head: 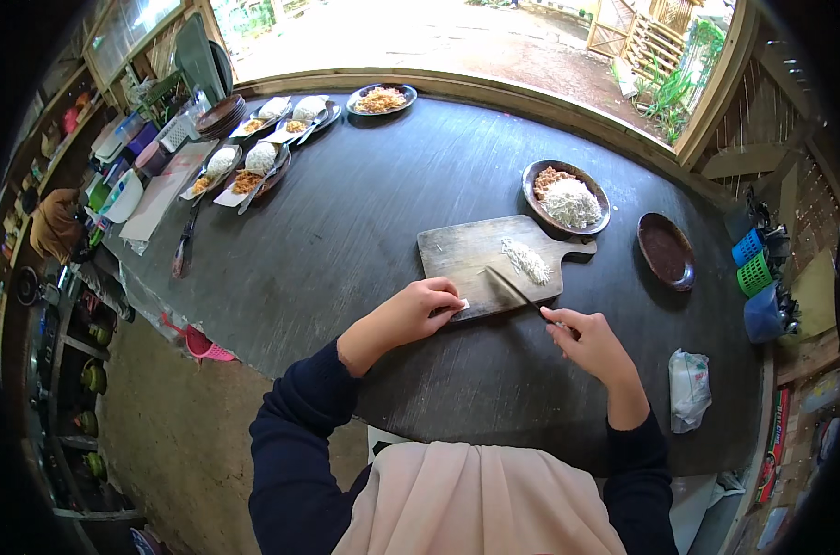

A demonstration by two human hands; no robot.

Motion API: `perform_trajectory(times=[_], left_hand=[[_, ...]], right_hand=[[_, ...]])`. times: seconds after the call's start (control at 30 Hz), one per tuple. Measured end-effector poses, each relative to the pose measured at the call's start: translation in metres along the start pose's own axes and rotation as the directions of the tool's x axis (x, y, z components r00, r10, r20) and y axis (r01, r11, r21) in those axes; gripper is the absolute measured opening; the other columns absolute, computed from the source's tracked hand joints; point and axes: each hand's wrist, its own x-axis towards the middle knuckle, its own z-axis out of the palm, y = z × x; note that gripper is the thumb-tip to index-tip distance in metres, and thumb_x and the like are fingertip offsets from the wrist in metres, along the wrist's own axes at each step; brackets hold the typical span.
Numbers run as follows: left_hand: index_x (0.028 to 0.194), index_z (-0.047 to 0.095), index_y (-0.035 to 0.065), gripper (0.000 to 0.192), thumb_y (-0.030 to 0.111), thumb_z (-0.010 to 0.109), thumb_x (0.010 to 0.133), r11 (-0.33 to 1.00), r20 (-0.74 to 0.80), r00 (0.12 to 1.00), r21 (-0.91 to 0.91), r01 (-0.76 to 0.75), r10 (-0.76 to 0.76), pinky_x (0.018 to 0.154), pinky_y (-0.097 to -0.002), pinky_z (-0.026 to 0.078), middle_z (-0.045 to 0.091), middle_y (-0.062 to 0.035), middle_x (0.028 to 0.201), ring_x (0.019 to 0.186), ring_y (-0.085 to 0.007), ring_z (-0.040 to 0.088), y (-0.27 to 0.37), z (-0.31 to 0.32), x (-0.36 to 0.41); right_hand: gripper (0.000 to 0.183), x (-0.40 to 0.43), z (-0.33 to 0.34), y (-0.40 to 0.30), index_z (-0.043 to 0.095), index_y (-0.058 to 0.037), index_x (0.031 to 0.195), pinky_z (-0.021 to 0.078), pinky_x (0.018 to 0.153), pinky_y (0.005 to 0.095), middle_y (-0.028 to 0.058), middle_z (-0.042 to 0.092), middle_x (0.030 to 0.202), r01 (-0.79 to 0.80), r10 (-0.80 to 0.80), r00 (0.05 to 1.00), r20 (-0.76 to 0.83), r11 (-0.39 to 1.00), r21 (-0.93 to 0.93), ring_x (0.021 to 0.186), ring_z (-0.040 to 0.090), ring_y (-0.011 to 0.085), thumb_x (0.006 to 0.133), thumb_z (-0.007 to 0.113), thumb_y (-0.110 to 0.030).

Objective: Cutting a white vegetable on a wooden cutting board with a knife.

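My left hand (439,305) pinches a small white piece of food (465,304) at the near edge of a wooden cutting board (455,253). In my right hand (578,336) is the handle of a knife (511,286), whose blade points up and left over the board. A pile of thin white shreds (527,262) lies on the board, right of the blade. Behind the board's handle stands a round dish (604,220) with more white shreds and a reddish-brown food. An empty oval brown dish (666,251) sits farther right.
Plates with white rice mounds (260,158) and a second knife (184,243) are at the back left. A plate of shredded food (381,99) stands by the window ledge. A wrapped plastic packet (689,390) lies at right, near colored baskets (753,274). Another person (58,223) is at far left.
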Motion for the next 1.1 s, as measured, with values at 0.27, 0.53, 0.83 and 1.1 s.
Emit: perform_trajectory(times=[0.27, 0.53, 0.83, 1.1], left_hand=[[0.099, 0.071, -0.0015, 0.014, 0.003, 0.067, 0.087, 1.0, 0.002, 1.0, -0.023, 0.004, -0.004, 0.077, -0.0338, 0.053, 0.066, -0.0129, 0.096, 0.086, -0.0285, 0.065, 0.005, -0.002, 0.0], [0.099, 0.071, -0.001, 0.014, 0.003, 0.068, 0.086, 0.999, -0.011, 0.999, -0.026, -0.033, 0.032, 0.078, -0.034, 0.053, 0.066, -0.0125, 0.097, 0.088, -0.0278, 0.065, 0.003, 0.001, 0.001], [0.102, 0.071, -0.0022, 0.017, -0.001, 0.067, 0.086, 1.0, 0.028, 1.0, -0.027, -0.007, 0.007, 0.081, -0.032, 0.054, 0.067, -0.012, 0.1, 0.091, -0.0255, 0.067, 0.003, 0.005, 0.001], [0.101, 0.07, -0.0042, 0.016, -0.001, 0.069, 0.085, 1.0, -0.035, 0.999, -0.011, -0.022, 0.022, 0.079, -0.0329, 0.054, 0.066, -0.013, 0.099, 0.088, -0.0255, 0.066, 0.005, 0.011, -0.001]], right_hand=[[0.03, 0.0, 0.003, -0.002, 0.067, -0.0045, 0.12, 0.0413, 0.055, 0.029, 0.0144, 0.045, 0.06, 0.057, -0.057, 0.998, -0.005, 0.998, -0.004, 0.052, 0.038, 0.0138, 0.091, 0.066, -0.012], [0.034, -0.001, 0.002, -0.014, 0.064, -0.0078, 0.127, 0.0454, 0.057, 0.0262, 0.0051, 0.054, 0.061, -0.096, 0.099, 0.992, -0.08, 0.994, 0.046, 0.055, 0.05, 0.0085, 0.094, 0.065, -0.013], [0.037, -0.011, 0.033, -0.025, 0.059, -0.0101, 0.131, 0.0442, 0.056, 0.0271, 0.0071, 0.05, 0.06, -0.096, 0.083, 0.991, 0.107, 0.988, 0.122, 0.053, 0.046, 0.0112, 0.095, 0.062, -0.012], [0.042, -0.012, 0.052, -0.026, 0.056, -0.0105, 0.137, 0.0446, 0.056, 0.0275, 0.0116, 0.049, 0.061, 0.045, -0.067, 0.988, 0.139, 0.986, 0.158, 0.052, 0.045, 0.0135, 0.095, 0.062, -0.013]])
